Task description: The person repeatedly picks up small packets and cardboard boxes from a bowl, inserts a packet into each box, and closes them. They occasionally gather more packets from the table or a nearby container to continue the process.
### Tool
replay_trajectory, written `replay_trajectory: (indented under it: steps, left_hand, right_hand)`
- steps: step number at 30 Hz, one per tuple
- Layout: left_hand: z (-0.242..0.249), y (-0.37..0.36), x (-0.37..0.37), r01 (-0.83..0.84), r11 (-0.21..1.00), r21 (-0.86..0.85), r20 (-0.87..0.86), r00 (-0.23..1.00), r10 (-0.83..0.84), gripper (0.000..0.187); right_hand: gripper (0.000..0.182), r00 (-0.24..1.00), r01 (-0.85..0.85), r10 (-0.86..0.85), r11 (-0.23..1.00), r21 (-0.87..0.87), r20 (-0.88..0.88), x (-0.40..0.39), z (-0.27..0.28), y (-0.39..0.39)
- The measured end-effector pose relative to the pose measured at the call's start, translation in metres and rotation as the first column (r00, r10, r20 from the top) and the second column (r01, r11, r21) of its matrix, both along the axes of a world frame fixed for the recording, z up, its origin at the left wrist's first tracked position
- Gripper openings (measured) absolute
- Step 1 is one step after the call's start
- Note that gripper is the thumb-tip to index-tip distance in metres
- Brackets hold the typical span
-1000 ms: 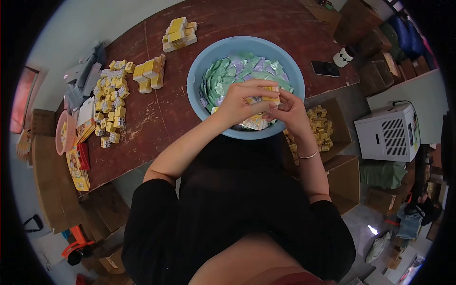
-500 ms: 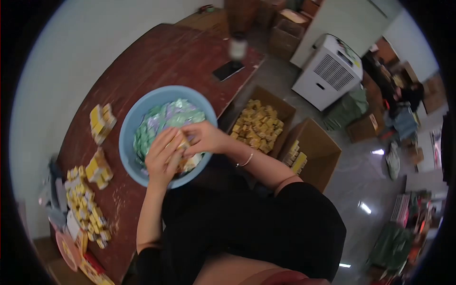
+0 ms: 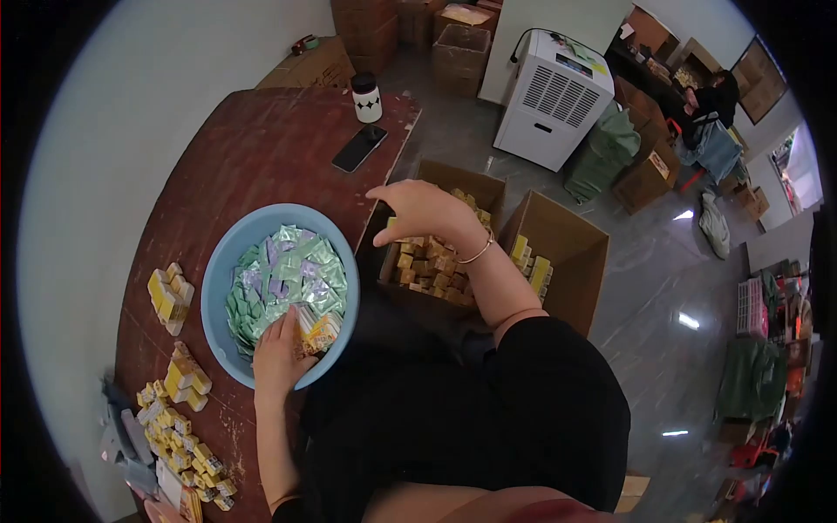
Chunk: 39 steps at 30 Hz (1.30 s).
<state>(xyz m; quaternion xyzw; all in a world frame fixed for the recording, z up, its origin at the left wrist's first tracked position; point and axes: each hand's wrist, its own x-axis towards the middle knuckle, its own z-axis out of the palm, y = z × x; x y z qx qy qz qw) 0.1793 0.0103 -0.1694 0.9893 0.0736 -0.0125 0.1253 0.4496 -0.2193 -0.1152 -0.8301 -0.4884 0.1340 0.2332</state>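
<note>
My left hand (image 3: 277, 350) is at the near rim of a round blue basin (image 3: 216, 301), its fingers and thumb around a small stack of printed cards (image 3: 321, 331) with yellow and orange faces. Shiny green and purple foil packets (image 3: 283, 270) fill the basin. To the right, my right hand (image 3: 432, 211) hangs over a cardboard box full of small yellow-brown boxes (image 3: 429, 260). Its thumb and fingers are spread apart, with nothing between them.
On the red-brown table (image 3: 235, 148) are a phone (image 3: 359, 148), a black-lidded jar (image 3: 366, 98) and many small yellow boxes (image 3: 185, 449). A second carton (image 3: 571, 261) holds yellow-white boxes. Beyond stand a white machine (image 3: 558, 100) and a person (image 3: 717, 98).
My right hand has left the stack in my left hand and moved out over the carton, opening. The left hand has lowered with the stack. The view has shifted.
</note>
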Motion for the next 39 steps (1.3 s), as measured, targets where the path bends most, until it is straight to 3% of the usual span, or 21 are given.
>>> replay_trajectory:
  steps: [8,10,12,15,16,17,19,20,22,23,24,25,26,27,28,30,34,35,37,38,39]
  left_hand:
    - [-0.011,0.006,0.001,-0.043,0.999,-0.002,0.036,0.998,0.043,0.089]
    - [-0.008,0.010,-0.003,-0.081,0.997,-0.022,0.239,0.967,0.084,0.083]
    - [-0.005,0.016,0.001,-0.060,0.947,-0.316,0.393,0.900,0.189,0.060]
    - [0.003,0.012,0.007,-0.051,0.464,-0.884,0.237,0.807,0.541,0.034]
    - [0.015,0.005,0.012,-0.003,0.336,-0.942,0.191,0.818,0.543,0.030]
    - [0.010,0.000,0.020,0.059,0.061,-0.996,0.082,0.843,0.532,0.031]
    - [0.015,-0.012,0.037,0.305,-0.195,-0.932,0.159,0.830,0.535,0.037]
    - [0.010,-0.009,0.037,0.314,-0.057,-0.948,0.230,0.797,0.559,0.043]
    - [0.007,-0.002,0.034,0.308,0.084,-0.947,0.298,0.757,0.582,0.050]
    - [0.010,-0.001,0.033,0.158,0.696,-0.700,0.613,0.634,0.472,0.052]
    - [0.013,-0.001,0.032,-0.096,0.984,-0.148,0.788,0.590,0.176,0.055]
    - [0.023,-0.009,0.031,-0.100,0.975,-0.200,0.815,0.535,0.222,0.055]
    - [0.024,-0.007,0.030,-0.108,0.972,-0.207,0.814,0.532,0.233,0.055]
    - [0.025,-0.002,0.029,-0.028,0.996,-0.085,0.816,0.572,0.086,0.051]
    - [0.024,0.003,0.028,0.055,0.998,0.035,0.797,0.601,-0.061,0.047]
    - [0.007,0.016,0.027,0.187,0.979,-0.075,0.754,0.653,-0.067,0.041]
    - [0.016,0.022,0.021,0.438,0.763,-0.476,0.670,0.742,-0.008,0.025]
    - [0.020,0.016,0.019,0.438,0.761,-0.478,0.669,0.743,-0.008,0.025]
    - [0.027,0.006,0.015,0.178,0.642,-0.746,0.507,0.776,0.375,0.019]
    - [0.021,0.005,0.017,0.179,0.641,-0.747,0.508,0.775,0.376,0.019]
    - [0.010,0.005,0.017,0.230,0.785,-0.576,0.651,0.710,0.270,0.019]
  right_hand:
    - [0.070,0.999,-0.036,0.038,0.995,0.095,-0.014,-0.009,-0.007,0.015]
    - [0.065,0.995,-0.096,0.091,0.973,0.212,0.030,-0.015,-0.011,0.025]
    - [0.063,0.971,-0.131,0.188,0.934,0.332,-0.145,-0.027,-0.015,0.045]
    - [0.076,0.687,-0.145,0.489,0.817,0.558,-0.538,-0.060,-0.036,0.081]
    - [0.081,0.498,-0.095,0.565,0.790,0.606,-0.658,-0.075,-0.047,0.094]
    - [0.089,0.276,-0.099,0.645,0.756,0.647,-0.712,-0.090,-0.063,0.105]
    - [0.088,-0.074,0.041,0.599,0.800,0.598,-0.797,-0.107,-0.085,0.109]
    - [0.084,-0.213,0.063,0.583,0.809,0.584,-0.784,-0.109,-0.082,0.110]
    - [0.082,-0.220,0.070,0.597,0.799,0.598,-0.772,-0.117,-0.071,0.110]
    - [0.079,-0.199,0.103,0.614,0.788,0.607,-0.764,-0.119,-0.066,0.110]
    - [0.069,-0.182,0.072,0.565,0.824,0.562,-0.805,-0.118,-0.066,0.111]
    - [0.069,-0.189,0.063,0.556,0.829,0.555,-0.809,-0.115,-0.069,0.113]
    - [0.070,-0.008,0.019,0.503,0.864,0.503,-0.864,-0.110,-0.075,0.115]
    - [0.072,0.177,-0.013,0.439,0.896,0.444,-0.881,-0.107,-0.078,0.117]
    - [0.072,0.173,-0.020,0.434,0.899,0.437,-0.884,-0.105,-0.079,0.117]
    - [0.068,0.545,-0.098,0.466,0.861,0.499,-0.697,-0.103,-0.076,0.117]
    - [0.061,0.454,-0.060,0.502,0.842,0.536,-0.736,-0.102,-0.066,0.109]
    - [0.056,0.326,-0.075,0.510,0.853,0.517,-0.796,-0.104,-0.066,0.109]
    - [0.052,0.195,-0.091,0.507,0.862,0.499,-0.840,-0.106,-0.067,0.108]
    - [0.054,0.213,-0.059,0.468,0.882,0.467,-0.857,-0.106,-0.069,0.109]
    - [0.056,0.227,-0.026,0.429,0.900,0.435,-0.874,-0.108,-0.070,0.108]
